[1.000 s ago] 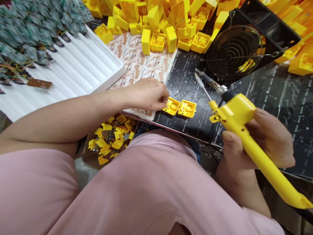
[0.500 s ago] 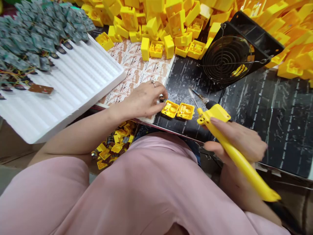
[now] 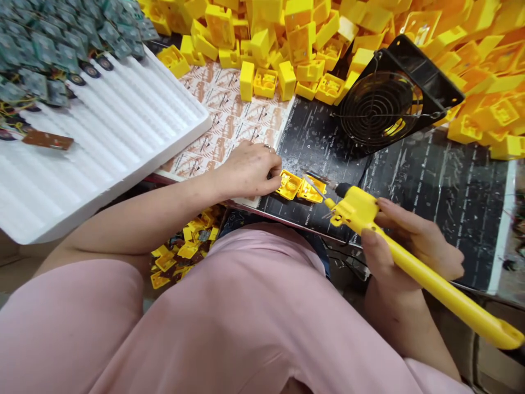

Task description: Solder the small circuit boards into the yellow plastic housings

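Right hand grips yellow soldering iron, tip over open casings; left hand curls beside them, grasp unclear; casings look unfinished.

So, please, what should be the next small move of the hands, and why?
I would probably steady the yellow soldering gun before bringing it nearer. The right hand holds it with its pointed end over the right open case; contact is unclear. The left hand has its fingers at the left open case, so a slip might reach them.
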Motion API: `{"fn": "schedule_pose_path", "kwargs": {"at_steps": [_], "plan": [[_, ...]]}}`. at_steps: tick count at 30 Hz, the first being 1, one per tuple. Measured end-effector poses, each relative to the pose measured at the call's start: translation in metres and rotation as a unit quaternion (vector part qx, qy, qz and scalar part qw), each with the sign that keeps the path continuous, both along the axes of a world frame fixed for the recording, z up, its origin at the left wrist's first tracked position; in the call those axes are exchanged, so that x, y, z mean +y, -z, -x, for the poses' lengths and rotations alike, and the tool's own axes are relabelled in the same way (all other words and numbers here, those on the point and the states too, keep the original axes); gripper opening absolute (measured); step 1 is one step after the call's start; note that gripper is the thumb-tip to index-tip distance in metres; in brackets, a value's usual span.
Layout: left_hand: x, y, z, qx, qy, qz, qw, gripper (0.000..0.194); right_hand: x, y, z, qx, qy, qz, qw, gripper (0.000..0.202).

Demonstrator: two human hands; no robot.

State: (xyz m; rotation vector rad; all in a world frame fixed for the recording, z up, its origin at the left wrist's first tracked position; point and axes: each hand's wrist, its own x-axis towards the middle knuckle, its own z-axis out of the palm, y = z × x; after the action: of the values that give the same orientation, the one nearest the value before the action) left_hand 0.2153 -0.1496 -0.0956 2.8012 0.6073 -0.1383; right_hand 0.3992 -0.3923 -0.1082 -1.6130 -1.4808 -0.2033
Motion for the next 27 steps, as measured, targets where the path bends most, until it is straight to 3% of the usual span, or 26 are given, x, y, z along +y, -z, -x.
{"fn": "schedule_pose_path", "kwargs": {"at_steps": [3,5,8,12,20,27], "plan": [[0.000,-0.002,-0.003,0.022,0.002,0.001,1.000,0.030,0.009,-0.011,0.011,-0.071,-0.017,0.008,0.997,0.056],[0.000,-0.005,-0.006,0.048,0.002,0.009,0.999,0.029,0.011,-0.016,0.016,-0.055,-0.029,0.042,0.997,0.057],[-0.001,-0.010,-0.010,0.074,0.004,0.017,0.997,0.029,0.010,-0.016,0.018,-0.025,-0.053,0.030,0.998,0.047],[-0.001,-0.012,-0.012,0.082,0.009,0.011,0.997,0.027,0.014,-0.016,0.016,-0.078,-0.082,0.038,0.993,0.028],[0.001,-0.015,-0.017,0.103,0.013,0.011,0.994,0.027,0.030,-0.030,0.011,-0.100,-0.179,0.028,0.978,0.025],[-0.001,-0.023,-0.021,0.146,0.011,0.013,0.989,0.028,0.015,-0.032,0.007,-0.062,-0.098,0.049,0.992,0.017]]}}
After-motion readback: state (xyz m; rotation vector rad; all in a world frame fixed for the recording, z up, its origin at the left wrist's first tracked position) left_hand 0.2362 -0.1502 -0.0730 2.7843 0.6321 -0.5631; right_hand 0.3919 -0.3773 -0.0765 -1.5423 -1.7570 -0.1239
